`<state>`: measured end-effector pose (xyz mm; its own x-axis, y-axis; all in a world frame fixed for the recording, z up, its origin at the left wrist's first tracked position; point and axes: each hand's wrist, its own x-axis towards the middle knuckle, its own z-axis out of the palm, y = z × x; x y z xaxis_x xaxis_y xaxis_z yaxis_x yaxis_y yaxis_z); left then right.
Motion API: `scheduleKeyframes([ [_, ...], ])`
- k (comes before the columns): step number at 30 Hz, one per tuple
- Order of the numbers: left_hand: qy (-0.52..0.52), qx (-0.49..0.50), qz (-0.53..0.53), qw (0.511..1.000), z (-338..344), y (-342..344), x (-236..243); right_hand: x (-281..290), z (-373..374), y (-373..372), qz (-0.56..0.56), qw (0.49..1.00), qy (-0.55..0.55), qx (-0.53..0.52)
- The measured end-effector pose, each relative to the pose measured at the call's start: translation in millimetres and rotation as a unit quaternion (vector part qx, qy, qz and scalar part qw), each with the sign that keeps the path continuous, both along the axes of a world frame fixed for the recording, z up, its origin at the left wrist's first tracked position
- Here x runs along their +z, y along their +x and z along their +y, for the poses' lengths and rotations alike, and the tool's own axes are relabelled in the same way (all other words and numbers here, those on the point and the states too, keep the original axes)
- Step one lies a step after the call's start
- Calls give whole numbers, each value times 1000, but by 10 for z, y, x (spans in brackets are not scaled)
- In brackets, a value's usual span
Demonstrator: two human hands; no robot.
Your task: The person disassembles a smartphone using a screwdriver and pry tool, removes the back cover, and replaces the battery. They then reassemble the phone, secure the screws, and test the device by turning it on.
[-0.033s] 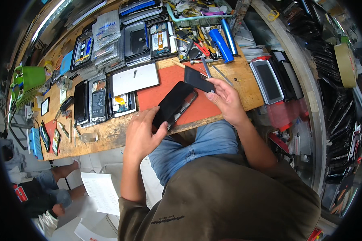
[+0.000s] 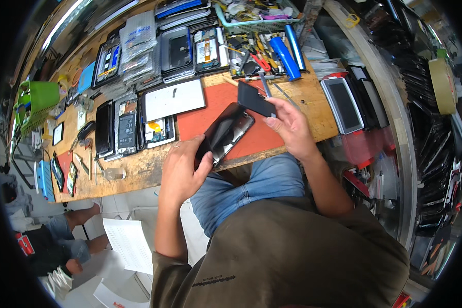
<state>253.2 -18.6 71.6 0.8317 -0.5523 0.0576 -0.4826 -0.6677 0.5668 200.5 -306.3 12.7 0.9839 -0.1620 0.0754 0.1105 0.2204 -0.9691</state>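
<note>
My left hand point(image 2: 186, 169) grips the lower end of a black phone point(image 2: 216, 131) over the orange mat point(image 2: 195, 123); its dark screen is tilted up, showing a silvery frame and inner parts along the right edge. My right hand point(image 2: 290, 126), thumb against fingers, holds a flat black rectangular piece point(image 2: 252, 98) by one end, just above the phone's top. Past it lie a grey metal tool point(image 2: 265, 82) and a wooden-handled tool point(image 2: 230, 81). A white-faced tablet panel point(image 2: 170, 100) rests left of the mat.
Disassembled phones and tablets point(image 2: 128, 128), stacked parts, a tool tray point(image 2: 246, 51), a basket point(image 2: 259, 23) and a green basket point(image 2: 36, 100) crowd the wooden bench point(image 2: 318, 113). Stacked devices point(image 2: 344, 102) fill the right side. Another seated person point(image 2: 74, 246) is at lower left, near white paper point(image 2: 127, 244).
The phone's screen has tipped up slightly, exposing more of the silvery inside. The piece in my right hand has shifted a little to the right.
</note>
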Motion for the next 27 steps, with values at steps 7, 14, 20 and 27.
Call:
scheduleKeyframes([
  [7,-149,112,23,982,130,57,-353,561,-448,181,-45,919,-331,207],
  [14,-246,149,-72,955,76,39,-739,458,-216,703,-90,839,-429,323],
  [20,-261,172,-69,947,47,79,-825,346,-23,971,-94,812,-434,380],
  [27,-282,184,-63,940,45,101,-887,341,79,986,-78,801,-451,385],
])
